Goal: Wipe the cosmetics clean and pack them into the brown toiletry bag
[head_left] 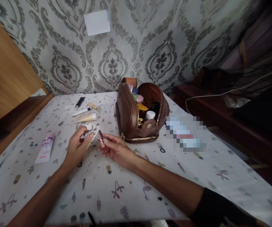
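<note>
My right hand (118, 149) holds a small red tube with a dark cap (103, 143) between thumb and fingers. Close beside it on the left, my left hand (78, 145) is closed around a crumpled white tissue or cloth (92, 128); a dark item partly shows between its fingers. Just behind the hands, a brown leather bag (128, 116) stands unzipped, with a white-capped container (150, 114), a yellow item (142, 107) and a pink item (139, 99) inside. Left of the bag lies a cream tube (86, 118).
On the patterned white cloth (74, 195) lie a white pen-like tube (82, 111), a black tube (79, 102), a beige tube (94, 106) and a pink tube (45, 148). A blurred-out package (183, 132) is right of the bag. The patterned wall (126, 41) rises behind.
</note>
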Demonstrator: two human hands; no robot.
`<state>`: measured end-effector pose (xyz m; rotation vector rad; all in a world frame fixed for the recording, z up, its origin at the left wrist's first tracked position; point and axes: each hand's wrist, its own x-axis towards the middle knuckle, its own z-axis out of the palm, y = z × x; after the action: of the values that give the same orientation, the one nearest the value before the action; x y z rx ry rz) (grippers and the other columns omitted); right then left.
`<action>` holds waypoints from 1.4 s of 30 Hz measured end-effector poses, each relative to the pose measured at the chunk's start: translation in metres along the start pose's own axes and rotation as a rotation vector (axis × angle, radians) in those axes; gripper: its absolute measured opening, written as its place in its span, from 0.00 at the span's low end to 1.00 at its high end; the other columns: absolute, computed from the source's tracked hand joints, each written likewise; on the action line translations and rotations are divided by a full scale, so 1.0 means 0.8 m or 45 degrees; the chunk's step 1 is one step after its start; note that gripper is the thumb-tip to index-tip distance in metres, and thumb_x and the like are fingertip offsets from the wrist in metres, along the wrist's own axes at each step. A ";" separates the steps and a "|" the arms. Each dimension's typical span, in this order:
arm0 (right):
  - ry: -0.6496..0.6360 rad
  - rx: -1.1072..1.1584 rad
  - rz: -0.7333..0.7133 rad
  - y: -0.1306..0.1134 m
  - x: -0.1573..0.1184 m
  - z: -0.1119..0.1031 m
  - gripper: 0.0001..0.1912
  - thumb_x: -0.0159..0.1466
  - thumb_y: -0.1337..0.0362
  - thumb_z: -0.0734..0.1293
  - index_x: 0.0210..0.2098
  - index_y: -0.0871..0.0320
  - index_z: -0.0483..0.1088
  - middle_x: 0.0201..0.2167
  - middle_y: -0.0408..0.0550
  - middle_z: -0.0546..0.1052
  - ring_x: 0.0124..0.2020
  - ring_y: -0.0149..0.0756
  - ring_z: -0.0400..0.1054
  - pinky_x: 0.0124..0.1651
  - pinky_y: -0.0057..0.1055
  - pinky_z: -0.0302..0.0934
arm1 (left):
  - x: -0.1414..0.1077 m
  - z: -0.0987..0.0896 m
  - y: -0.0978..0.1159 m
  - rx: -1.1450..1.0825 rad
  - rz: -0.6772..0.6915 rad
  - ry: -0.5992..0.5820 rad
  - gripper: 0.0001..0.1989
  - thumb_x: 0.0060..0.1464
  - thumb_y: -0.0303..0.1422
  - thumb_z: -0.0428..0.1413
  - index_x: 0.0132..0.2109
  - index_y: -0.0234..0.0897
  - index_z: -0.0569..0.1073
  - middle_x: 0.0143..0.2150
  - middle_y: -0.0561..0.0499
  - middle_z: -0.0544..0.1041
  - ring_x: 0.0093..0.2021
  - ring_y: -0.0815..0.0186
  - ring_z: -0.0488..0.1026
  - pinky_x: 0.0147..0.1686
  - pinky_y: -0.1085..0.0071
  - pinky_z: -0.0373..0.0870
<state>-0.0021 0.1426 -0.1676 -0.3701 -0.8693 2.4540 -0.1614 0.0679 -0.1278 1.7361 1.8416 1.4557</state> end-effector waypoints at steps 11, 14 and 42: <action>0.118 0.153 -0.054 0.002 0.010 -0.007 0.21 0.48 0.61 0.82 0.38 0.60 0.77 0.29 0.41 0.78 0.27 0.25 0.69 0.30 0.23 0.65 | -0.004 -0.001 0.014 0.026 0.306 -0.389 0.06 0.64 0.33 0.54 0.37 0.38 0.71 0.38 0.50 0.72 0.39 0.65 0.70 0.39 0.71 0.66; 0.140 0.156 -0.058 0.002 0.011 -0.007 0.21 0.48 0.60 0.82 0.37 0.61 0.77 0.30 0.42 0.78 0.30 0.26 0.70 0.34 0.23 0.66 | -0.004 -0.002 0.016 -0.019 0.327 -0.471 0.06 0.63 0.33 0.54 0.37 0.38 0.73 0.39 0.49 0.73 0.40 0.65 0.71 0.40 0.71 0.67; 0.095 0.117 -0.032 -0.003 0.007 -0.004 0.26 0.46 0.58 0.83 0.41 0.59 0.76 0.28 0.40 0.79 0.26 0.25 0.70 0.28 0.21 0.65 | 0.000 -0.004 0.008 -0.151 0.184 -0.378 0.08 0.61 0.37 0.56 0.38 0.38 0.76 0.35 0.50 0.73 0.34 0.66 0.70 0.34 0.72 0.66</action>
<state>-0.0046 0.1485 -0.1690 -0.4118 -0.7233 2.4304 -0.1599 0.0649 -0.1215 1.9377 1.4789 1.2452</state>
